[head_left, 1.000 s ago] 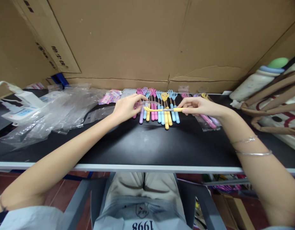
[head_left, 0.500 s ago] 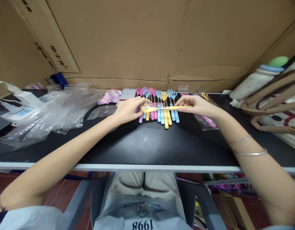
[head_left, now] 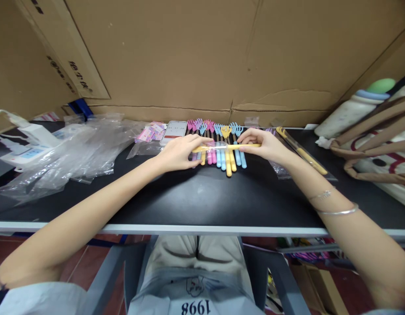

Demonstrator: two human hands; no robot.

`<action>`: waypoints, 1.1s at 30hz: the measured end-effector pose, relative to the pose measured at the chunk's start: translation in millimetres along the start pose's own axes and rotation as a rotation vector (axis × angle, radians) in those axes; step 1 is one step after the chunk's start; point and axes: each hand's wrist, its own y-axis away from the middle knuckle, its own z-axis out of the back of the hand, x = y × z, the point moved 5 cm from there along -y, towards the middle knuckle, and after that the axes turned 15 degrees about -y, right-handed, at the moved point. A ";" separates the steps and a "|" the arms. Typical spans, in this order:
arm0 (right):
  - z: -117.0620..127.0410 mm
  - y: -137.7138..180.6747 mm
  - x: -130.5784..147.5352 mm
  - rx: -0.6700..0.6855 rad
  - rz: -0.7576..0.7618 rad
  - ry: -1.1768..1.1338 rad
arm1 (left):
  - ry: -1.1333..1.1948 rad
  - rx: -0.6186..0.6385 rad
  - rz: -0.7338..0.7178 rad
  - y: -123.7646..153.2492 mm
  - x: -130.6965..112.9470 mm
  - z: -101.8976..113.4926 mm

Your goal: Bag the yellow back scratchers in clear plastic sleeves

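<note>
A yellow back scratcher (head_left: 237, 146) lies level between my hands, its claw end to the left inside a clear plastic bag (head_left: 207, 148). My left hand (head_left: 177, 153) is closed on the bag around the claw end, which the fingers partly hide. Farther right, my right hand (head_left: 264, 144) pinches the yellow handle between thumb and fingers. Beneath and behind them, several loose back scratchers (head_left: 229, 166) in pink, purple, blue and yellow form a row, claws toward the cardboard. Beyond my right wrist lies a yellow back scratcher in a clear sleeve (head_left: 307, 159).
Clear plastic bags (head_left: 87, 151) are heaped at the left, beside a white power strip (head_left: 23, 153). Printed cards (head_left: 151, 132) and a phone (head_left: 174, 129) lie near the cardboard wall (head_left: 189, 57). A bottle (head_left: 348, 113) and a tote bag (head_left: 382, 153) stand at the right.
My right hand has shifted slightly left with the handle, and the back scratcher sits farther left in the bag. The sleeved yellow one at the right is now less covered by my arm.
</note>
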 end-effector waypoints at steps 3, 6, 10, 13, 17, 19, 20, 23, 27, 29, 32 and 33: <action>-6.0 0.4 1.3 -0.014 0.019 -0.003 | -0.054 -0.018 0.018 0.2 0.2 1.0; -15.3 0.8 2.5 -0.009 0.039 -0.016 | -0.091 -0.035 -0.003 0.1 -3.1 1.1; -28.4 1.5 1.1 0.022 0.032 -0.045 | -0.135 -0.049 -0.062 -0.1 -12.0 -0.5; -34.3 1.9 -0.7 0.029 0.018 -0.078 | -0.171 -0.051 -0.071 -0.4 -16.1 -1.7; -38.3 2.6 -1.2 0.013 -0.018 -0.129 | -0.222 -0.047 -0.081 -0.9 -17.0 -3.4; -40.3 3.2 -1.2 0.004 -0.048 -0.170 | -0.250 -0.056 -0.083 -1.1 -16.7 -4.4; -41.4 3.4 -1.2 0.000 -0.063 -0.190 | -0.264 -0.063 -0.082 -1.1 -16.7 -4.7; -43.8 3.9 -0.3 -0.004 -0.084 -0.227 | -0.304 -0.095 -0.080 -0.9 -17.7 -4.7; -40.7 4.1 2.4 0.010 -0.099 -0.212 | -0.333 -0.115 -0.063 -0.4 -16.0 -2.1; -35.4 4.3 3.5 0.009 -0.123 -0.198 | -0.336 -0.117 -0.043 -0.3 -11.5 -0.5; -26.4 4.5 4.1 -0.010 -0.149 -0.227 | -0.334 -0.140 -0.009 0.2 -2.1 1.7; -24.5 4.6 3.8 -0.013 -0.156 -0.246 | -0.336 -0.150 0.002 0.4 0.8 2.2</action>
